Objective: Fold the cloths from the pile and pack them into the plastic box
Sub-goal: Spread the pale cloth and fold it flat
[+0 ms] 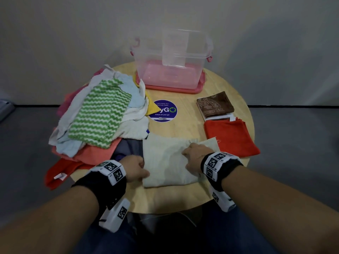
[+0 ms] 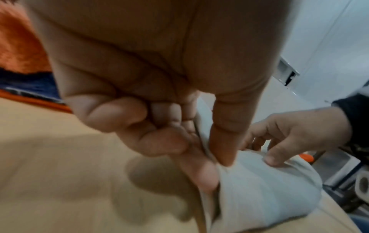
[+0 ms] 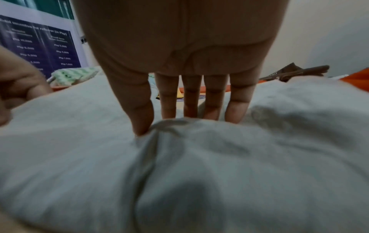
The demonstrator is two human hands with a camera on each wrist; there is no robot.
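Pale cloth [image 1: 165, 162], lower centre on the worktop [image 1: 183, 198], mid-fold: left hand [image 1: 136, 168] pinches its left edge, right hand [image 1: 195, 156] pinches a raised ridge. Advisable: align the edges, then flatten the crease.

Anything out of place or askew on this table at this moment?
One red cloth under the pile droops over the table edge beside the left hand and might slip off. Nothing else stands out.
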